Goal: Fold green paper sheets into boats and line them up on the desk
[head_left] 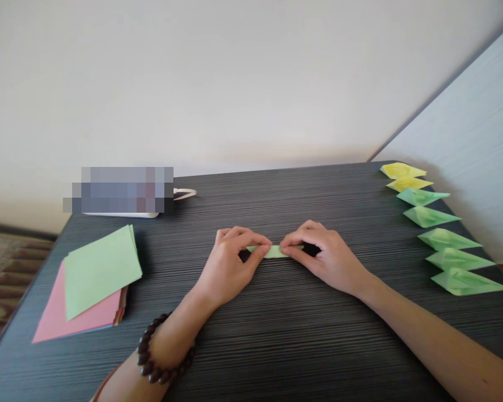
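A narrow strip of folded green paper (274, 252) lies level between my two hands, just over the middle of the dark table. My left hand (233, 261) pinches its left part between thumb and fingers. On the other side my right hand (324, 254) pinches the right part the same way. Both pointed ends of the paper show a little past the fingertips. The fingers cover some of the folds, so I cannot tell the paper's full shape. A bracelet of dark beads is around my left wrist.
Along the table's right edge stands a row of folded paper boats, yellow ones (403, 171) at the back and green ones (467, 281) nearer. Green sheets (103, 271) lie on pink paper (50, 318) at the left. Behind them is a blurred-out device (121, 191) with a white cable (186, 193).
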Tool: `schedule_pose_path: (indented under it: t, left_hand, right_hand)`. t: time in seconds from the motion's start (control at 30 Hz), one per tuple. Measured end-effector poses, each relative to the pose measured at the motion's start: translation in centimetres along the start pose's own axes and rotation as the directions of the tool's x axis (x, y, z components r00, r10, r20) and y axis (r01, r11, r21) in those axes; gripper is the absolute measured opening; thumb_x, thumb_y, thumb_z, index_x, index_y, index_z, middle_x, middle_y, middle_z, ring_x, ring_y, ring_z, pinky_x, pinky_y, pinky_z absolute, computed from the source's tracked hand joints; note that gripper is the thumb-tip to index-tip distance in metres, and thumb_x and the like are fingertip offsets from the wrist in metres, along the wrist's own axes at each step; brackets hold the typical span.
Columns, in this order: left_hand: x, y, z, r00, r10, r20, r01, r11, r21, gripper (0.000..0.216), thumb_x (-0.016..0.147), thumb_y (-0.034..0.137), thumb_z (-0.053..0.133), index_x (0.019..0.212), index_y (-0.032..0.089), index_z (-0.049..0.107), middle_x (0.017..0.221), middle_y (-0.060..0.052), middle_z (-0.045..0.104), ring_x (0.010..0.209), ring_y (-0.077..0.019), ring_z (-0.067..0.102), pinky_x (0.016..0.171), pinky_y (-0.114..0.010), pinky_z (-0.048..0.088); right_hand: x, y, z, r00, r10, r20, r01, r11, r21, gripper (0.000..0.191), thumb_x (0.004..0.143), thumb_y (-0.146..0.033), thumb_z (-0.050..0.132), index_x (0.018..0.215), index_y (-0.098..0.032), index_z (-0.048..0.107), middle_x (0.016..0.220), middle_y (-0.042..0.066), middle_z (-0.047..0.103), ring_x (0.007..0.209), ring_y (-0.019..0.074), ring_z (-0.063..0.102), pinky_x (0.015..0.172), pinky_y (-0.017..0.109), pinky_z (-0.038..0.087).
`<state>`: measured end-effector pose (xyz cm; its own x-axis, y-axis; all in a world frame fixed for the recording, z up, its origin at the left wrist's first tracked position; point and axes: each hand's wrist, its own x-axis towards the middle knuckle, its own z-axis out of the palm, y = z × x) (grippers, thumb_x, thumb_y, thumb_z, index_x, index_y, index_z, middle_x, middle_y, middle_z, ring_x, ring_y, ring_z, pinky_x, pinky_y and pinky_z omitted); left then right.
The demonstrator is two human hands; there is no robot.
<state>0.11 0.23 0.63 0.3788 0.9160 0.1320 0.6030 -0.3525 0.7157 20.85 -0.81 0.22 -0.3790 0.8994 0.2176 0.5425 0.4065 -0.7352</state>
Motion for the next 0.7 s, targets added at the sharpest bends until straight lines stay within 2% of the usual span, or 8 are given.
schedule_pose_path:
  t: [0.13, 0.27, 0.37, 0.57, 0.7]
  left_hand:
    - [-0.1, -0.1, 0.3, 0.996, 0.092, 0.01, -0.092, 0.988, 0.125, 0.01, 0.085, 0.025, 0.059, 0.087, 0.025, 0.069, 0.088, -0.003, 0.065, 0.098, -0.0232, 0.049, 0.088, -0.043, 0.038]
    - [-0.2, -0.5, 0.5, 0.987, 0.162, 0.011, -0.161, 0.971, 0.176, 0.01, 0.085, 0.024, 0.059, 0.09, 0.025, 0.068, 0.094, -0.005, 0.058, 0.097, -0.0224, 0.046, 0.084, -0.039, 0.038]
    - [-0.1, -0.7, 0.5, 0.974, 0.206, 0.091, -0.22, 0.957, 0.189, 0.012, 0.089, 0.024, 0.055, 0.089, 0.024, 0.066, 0.091, -0.003, 0.061, 0.093, -0.0208, 0.046, 0.082, -0.037, 0.036]
    - [0.2, -0.7, -0.2, 0.947, 0.226, 0.228, -0.273, 0.94, 0.205, 0.014, 0.091, 0.028, 0.052, 0.088, 0.022, 0.063, 0.091, -0.001, 0.065, 0.092, -0.0196, 0.048, 0.081, -0.035, 0.034]
    - [0.4, -0.7, -0.5, 0.937, 0.221, 0.27, -0.274, 0.946, 0.176, 0.012, 0.089, 0.032, 0.055, 0.09, 0.023, 0.063, 0.092, 0.0, 0.066, 0.093, -0.0188, 0.048, 0.081, -0.033, 0.034]
  right_hand:
    - [0.1, -0.1, 0.0, 1.0, -0.016, 0.022, 0.018, 0.994, -0.104, 0.007, 0.086, -0.025, 0.058, 0.086, -0.023, 0.065, 0.079, 0.001, 0.068, 0.08, 0.0178, 0.056, 0.077, 0.036, 0.042]
    - [0.0, 0.1, 0.5, 0.999, -0.032, -0.004, 0.03, 0.975, -0.219, 0.006, 0.084, -0.021, 0.059, 0.084, -0.022, 0.064, 0.088, 0.005, 0.059, 0.085, 0.0194, 0.051, 0.078, 0.036, 0.041]
    - [-0.2, 0.1, 0.7, 0.999, -0.032, -0.024, 0.024, 0.963, -0.268, 0.006, 0.084, -0.021, 0.059, 0.083, -0.022, 0.065, 0.09, 0.005, 0.053, 0.085, 0.0191, 0.049, 0.076, 0.034, 0.039]
    - [-0.2, -0.8, 0.7, 0.993, -0.011, 0.116, 0.044, 0.957, -0.288, 0.007, 0.086, -0.017, 0.052, 0.082, -0.019, 0.057, 0.07, 0.0, 0.055, 0.071, 0.016, 0.048, 0.068, 0.032, 0.034]
    - [-0.4, -1.0, 0.9, 0.994, 0.016, 0.105, 0.015, 0.957, -0.291, 0.005, 0.086, -0.022, 0.055, 0.083, -0.019, 0.055, 0.074, 0.001, 0.056, 0.074, 0.0166, 0.048, 0.07, 0.032, 0.032]
